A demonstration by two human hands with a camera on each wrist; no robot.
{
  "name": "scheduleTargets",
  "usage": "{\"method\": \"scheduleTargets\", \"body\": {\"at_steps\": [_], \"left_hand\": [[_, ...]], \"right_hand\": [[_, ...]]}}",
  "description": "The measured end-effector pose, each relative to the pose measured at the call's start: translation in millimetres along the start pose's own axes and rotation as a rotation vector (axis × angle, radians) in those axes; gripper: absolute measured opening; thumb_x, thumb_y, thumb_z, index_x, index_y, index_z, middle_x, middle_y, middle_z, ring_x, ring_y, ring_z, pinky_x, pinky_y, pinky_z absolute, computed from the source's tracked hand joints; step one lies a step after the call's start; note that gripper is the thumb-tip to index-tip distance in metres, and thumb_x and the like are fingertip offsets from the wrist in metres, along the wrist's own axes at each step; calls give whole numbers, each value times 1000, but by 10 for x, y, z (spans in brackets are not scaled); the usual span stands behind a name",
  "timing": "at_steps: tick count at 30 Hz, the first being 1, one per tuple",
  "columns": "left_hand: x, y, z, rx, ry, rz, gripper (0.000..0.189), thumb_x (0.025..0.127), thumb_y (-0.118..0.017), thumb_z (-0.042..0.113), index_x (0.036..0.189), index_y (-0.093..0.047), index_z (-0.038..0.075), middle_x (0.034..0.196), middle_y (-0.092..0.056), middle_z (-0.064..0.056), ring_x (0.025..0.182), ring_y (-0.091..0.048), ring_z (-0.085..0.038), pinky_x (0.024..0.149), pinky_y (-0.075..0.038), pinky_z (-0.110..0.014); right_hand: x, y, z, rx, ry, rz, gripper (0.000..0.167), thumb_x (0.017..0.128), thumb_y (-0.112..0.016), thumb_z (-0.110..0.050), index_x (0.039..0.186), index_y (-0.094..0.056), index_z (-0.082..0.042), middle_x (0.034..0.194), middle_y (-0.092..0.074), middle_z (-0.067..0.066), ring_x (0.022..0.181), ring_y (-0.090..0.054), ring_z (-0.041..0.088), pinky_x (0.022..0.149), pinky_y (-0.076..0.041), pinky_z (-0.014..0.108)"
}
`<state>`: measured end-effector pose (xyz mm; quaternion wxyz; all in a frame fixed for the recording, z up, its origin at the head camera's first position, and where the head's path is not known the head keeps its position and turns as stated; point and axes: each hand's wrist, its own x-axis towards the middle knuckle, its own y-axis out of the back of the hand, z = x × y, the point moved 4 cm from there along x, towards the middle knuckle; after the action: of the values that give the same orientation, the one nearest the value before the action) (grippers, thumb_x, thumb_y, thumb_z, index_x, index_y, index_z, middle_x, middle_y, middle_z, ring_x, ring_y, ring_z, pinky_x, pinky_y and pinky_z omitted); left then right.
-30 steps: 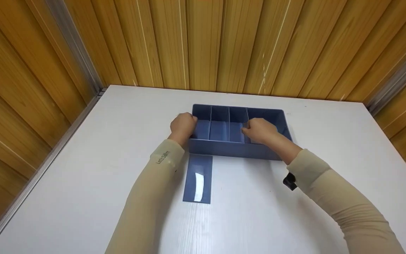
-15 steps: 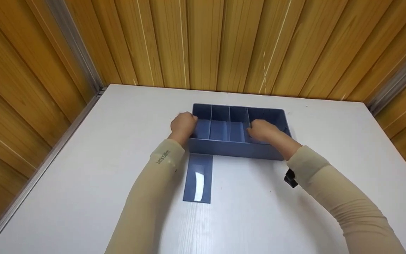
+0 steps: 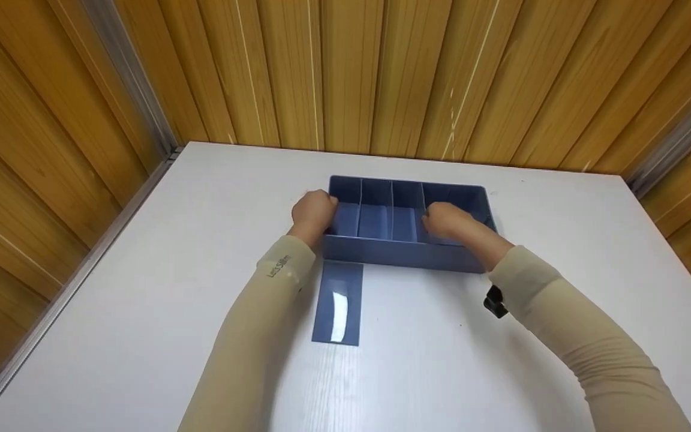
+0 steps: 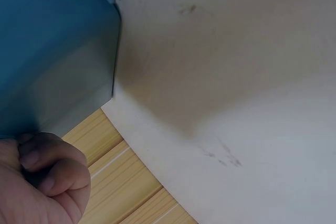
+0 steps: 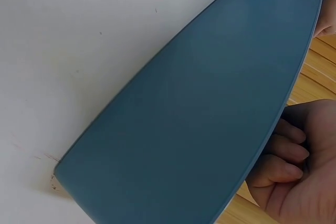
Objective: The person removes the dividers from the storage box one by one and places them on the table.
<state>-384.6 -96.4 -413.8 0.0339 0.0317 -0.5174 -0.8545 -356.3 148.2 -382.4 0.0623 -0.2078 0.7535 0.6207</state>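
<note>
At upper centre, our left hand (image 3: pixel 314 211) grips the blue box (image 3: pixel 402 253); our curled right hand (image 3: pixel 450 222), hold unclear, has edged rightward, perhaps adjusting.

Divided box (image 3: pixel 402 255): smooth matt plastic
Loose strip (image 3: pixel 333 288): glossy plastic
Your sleeves (image 3: pixel 249 336): creased cloth
Bench (image 3: pixel 159 270): smooth, faintly glossy
Wall panels (image 3: pixel 345 72): wood-look, slightly shiny
Corner post (image 3: pixel 126 72): metal

White glare on the blue panel (image 3: pixel 338 303) — soft shadows across the tabletop (image 3: pixel 429 372) — dim left-wrist view.

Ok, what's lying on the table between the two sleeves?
A flat blue strip, nearer the left sleeve, in front of the box, as the head view shows.
</note>
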Motion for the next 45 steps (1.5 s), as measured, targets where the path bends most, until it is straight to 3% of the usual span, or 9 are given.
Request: {"method": "scheduleTargets", "body": {"at_steps": [4,13,25,27,32,40,45], "left_hand": [[-4,-3,1,-3,-2,3,38,103,-46,26,94,-74,2,106,-78,-15,79,-56,-22,84,-58,-46],[10,1,-1,0,2,-1,37,103,-46,27,99,-74,2,109,-77,-14,81,-59,-23,85,-58,-46],[-10,1,0,14,-2,3,38,104,-46,26,94,-74,2,106,-78,-14,78,-57,-22,84,-59,-46],[-4,-6,-1,17,1,-2,39,103,-45,27,95,-75,2,107,-78,-14,79,-58,-22,85,-59,-46],[5,-10,-2,8,0,4,38,103,-46,27,95,-74,2,109,-78,-14,80,-57,-23,84,-59,-46],[-1,3,0,-2,-1,10,38,102,-46,27,95,-74,2,109,-77,-15,80,-57,-24,85,-58,-48],[-4,4,0,-4,-2,11,37,102,-47,26,93,-74,2,107,-78,-15,79,-56,-23,84,-58,-47]], "right_hand": [[-16,9,2,13,7,3,44,108,-35,-15,132,-56,16,138,-58,35,105,-58,36,107,-47,56],[-43,68,-5,16,27,13,41,108,-37,-15,122,-60,16,130,-61,35,102,-58,37,107,-47,57],[-61,128,-17,23,62,0,45,108,-34,-13,132,-53,20,142,-52,40,130,-55,49,115,-42,58],[-68,133,-13,26,63,1,45,108,-34,-13,133,-52,20,141,-52,40,128,-56,49,114,-42,58],[-77,153,-3,35,69,13,39,107,-35,-13,115,-60,16,123,-61,37,107,-59,42,105,-46,56],[-92,186,2,44,75,14,40,107,-35,-13,120,-58,17,130,-59,38,111,-58,43,108,-45,58],[-116,207,-6,54,84,22,39,107,-36,-13,116,-59,17,119,-61,36,108,-59,42,105,-46,58]]}}
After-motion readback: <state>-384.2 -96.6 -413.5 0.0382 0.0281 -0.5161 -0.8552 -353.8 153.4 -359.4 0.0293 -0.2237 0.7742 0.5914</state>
